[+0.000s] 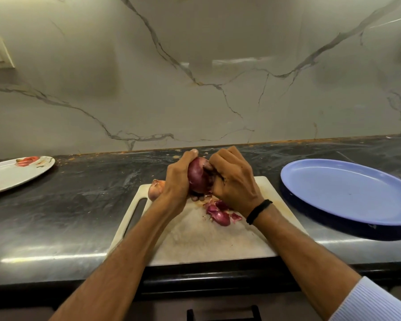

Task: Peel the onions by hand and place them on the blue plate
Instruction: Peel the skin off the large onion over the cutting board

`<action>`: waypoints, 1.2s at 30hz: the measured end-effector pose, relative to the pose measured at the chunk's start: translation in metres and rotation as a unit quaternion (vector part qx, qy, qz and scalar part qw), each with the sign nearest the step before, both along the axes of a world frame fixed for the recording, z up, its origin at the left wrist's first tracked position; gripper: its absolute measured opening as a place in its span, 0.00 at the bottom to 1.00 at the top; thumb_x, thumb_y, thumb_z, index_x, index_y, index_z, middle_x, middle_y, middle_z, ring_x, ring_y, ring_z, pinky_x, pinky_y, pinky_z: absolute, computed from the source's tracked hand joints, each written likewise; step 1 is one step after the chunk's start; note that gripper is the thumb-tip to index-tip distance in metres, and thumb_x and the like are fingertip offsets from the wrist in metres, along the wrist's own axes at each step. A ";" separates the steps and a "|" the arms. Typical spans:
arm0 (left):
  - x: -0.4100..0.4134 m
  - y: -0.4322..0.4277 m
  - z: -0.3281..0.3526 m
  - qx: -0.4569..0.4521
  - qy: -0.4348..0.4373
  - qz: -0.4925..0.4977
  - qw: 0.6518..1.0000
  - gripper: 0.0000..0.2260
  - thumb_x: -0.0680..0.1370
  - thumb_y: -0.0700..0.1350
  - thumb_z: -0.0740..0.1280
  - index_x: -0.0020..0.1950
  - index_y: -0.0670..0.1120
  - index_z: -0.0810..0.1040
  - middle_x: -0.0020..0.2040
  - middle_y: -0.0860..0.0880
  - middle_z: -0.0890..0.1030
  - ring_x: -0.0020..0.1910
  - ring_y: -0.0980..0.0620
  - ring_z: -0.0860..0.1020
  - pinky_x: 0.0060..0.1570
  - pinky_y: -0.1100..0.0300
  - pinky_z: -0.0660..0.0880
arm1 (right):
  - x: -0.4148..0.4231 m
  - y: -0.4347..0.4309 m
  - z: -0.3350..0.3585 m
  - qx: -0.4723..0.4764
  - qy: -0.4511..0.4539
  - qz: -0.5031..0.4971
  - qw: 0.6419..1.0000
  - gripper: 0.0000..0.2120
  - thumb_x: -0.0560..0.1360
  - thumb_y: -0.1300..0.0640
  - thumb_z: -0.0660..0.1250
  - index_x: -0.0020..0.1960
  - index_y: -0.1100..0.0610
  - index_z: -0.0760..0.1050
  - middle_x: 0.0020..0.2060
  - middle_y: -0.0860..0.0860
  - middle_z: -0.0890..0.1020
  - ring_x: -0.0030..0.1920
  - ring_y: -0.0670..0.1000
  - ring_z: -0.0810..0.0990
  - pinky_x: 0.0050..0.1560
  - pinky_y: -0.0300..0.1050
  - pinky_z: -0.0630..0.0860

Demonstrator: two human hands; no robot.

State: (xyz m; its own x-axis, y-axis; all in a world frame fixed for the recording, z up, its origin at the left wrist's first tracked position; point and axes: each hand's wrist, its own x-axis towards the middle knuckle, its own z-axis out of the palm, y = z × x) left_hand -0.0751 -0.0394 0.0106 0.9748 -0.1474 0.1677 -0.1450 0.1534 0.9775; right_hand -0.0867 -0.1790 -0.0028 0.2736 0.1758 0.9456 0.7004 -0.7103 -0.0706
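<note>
We are mid-peel: our left hand (178,179) grips the red onion (198,177) just above the cutting board (195,239), midway along the table's (79,205) front edge, and our right hand (234,181) curls round its other side, probably tugging skin. Loose peels (220,215) lie on the board. Next we strip what remains, then carry it to the bare blue plate (347,193) towards the right edge. Our right fingertips are hidden, and a second onion (155,189) sits half behind the left wrist

One purple onion (198,179), one pale onion (155,191), one blue plate (347,193), one white plate (16,177), one board (195,239).
</note>
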 end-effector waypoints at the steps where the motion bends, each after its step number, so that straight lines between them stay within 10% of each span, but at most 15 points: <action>1: -0.001 0.000 0.000 0.004 -0.027 0.006 1.000 0.23 0.81 0.60 0.62 0.48 0.40 0.80 0.41 0.39 0.82 0.32 0.46 0.80 0.24 0.59 0.72 | 0.002 0.000 -0.002 0.018 0.023 -0.011 1.000 0.09 0.71 0.71 0.63 0.36 0.60 0.71 0.34 0.48 0.70 0.38 0.46 0.64 0.41 0.34 0.60; 12: -0.001 -0.009 -0.005 0.044 -0.163 0.057 0.984 0.12 0.81 0.55 0.64 0.59 0.49 0.76 0.53 0.51 0.79 0.50 0.57 0.82 0.47 0.61 0.81 | 0.010 -0.007 0.000 0.217 0.335 0.106 0.911 0.18 0.82 0.47 0.61 0.40 0.60 0.73 0.33 0.49 0.74 0.34 0.48 0.72 0.36 0.47 0.73; 18: 0.004 -0.006 -0.009 0.080 -0.225 0.052 0.970 0.10 0.84 0.49 0.61 0.62 0.47 0.75 0.55 0.52 0.77 0.51 0.64 0.79 0.47 0.62 0.81 | 0.011 -0.008 -0.001 0.219 0.345 0.118 0.905 0.16 0.83 0.52 0.61 0.37 0.57 0.72 0.31 0.47 0.74 0.33 0.45 0.71 0.36 0.42 0.71; 23: -0.003 -0.008 -0.004 0.057 -0.145 0.022 0.988 0.24 0.77 0.66 0.59 0.58 0.48 0.80 0.54 0.45 0.82 0.54 0.44 0.83 0.53 0.46 0.83 | 0.008 -0.008 -0.003 0.158 0.192 0.008 0.968 0.14 0.81 0.59 0.62 0.37 0.60 0.73 0.31 0.50 0.76 0.33 0.49 0.73 0.34 0.37 0.70; 28: -0.005 -0.004 -0.001 0.033 -0.017 -0.019 0.999 0.35 0.73 0.74 0.56 0.50 0.43 0.82 0.46 0.34 0.83 0.38 0.39 0.83 0.26 0.58 0.76 | 0.007 -0.007 -0.007 0.087 0.074 0.006 0.993 0.14 0.80 0.57 0.59 0.36 0.59 0.70 0.32 0.49 0.72 0.34 0.48 0.69 0.36 0.38 0.67; 36: -0.002 -0.008 -0.009 0.033 -0.090 -0.060 0.994 0.23 0.78 0.64 0.64 0.61 0.46 0.77 0.56 0.39 0.80 0.48 0.41 0.84 0.48 0.39 0.83 | 0.003 -0.010 -0.003 0.188 0.178 0.013 0.966 0.15 0.80 0.63 0.62 0.35 0.55 0.70 0.28 0.42 0.70 0.31 0.42 0.69 0.33 0.31 0.65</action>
State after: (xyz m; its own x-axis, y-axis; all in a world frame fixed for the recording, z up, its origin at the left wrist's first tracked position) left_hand -0.0776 -0.0478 0.0020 0.9048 -0.2769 0.3236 -0.3025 0.1172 0.9459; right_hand -0.0836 -0.1894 -0.0056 0.5931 -0.1513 0.7908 0.6011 -0.5702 -0.5600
